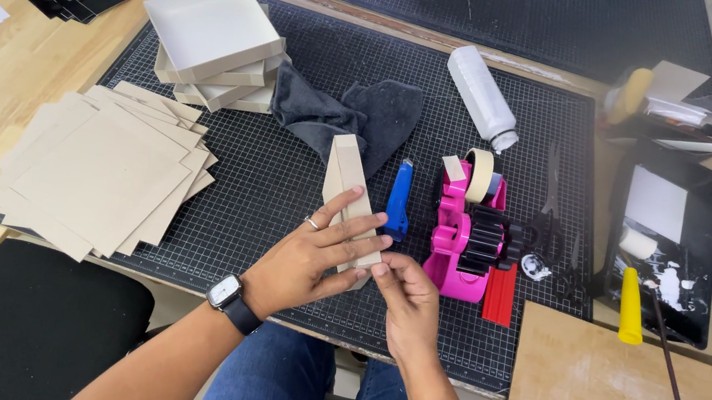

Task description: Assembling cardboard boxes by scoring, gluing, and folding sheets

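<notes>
My left hand (pixel 309 255) wraps over a shallow beige cardboard tray (pixel 348 175) that stands on its edge on the black cutting mat (pixel 274 178). Its fingers lie across the tray's near end. My right hand (pixel 405 298) pinches the near corner of the same tray, fingertips against those of the left hand. A wristwatch sits on my left wrist. Just right of the tray lie a blue utility knife (pixel 399 199) and a pink tape dispenser (pixel 463 231) with a roll of beige tape.
A stack of finished cardboard trays (pixel 209 44) stands at the mat's back left, flat cardboard squares (pixel 104 170) at the left. A dark cloth (pixel 360 115), a white glue bottle (pixel 482 96), scissors (pixel 549 212), and a black glue tray (pixel 668 245) with a roller are also there. A black chair (pixel 12 326) is lower left.
</notes>
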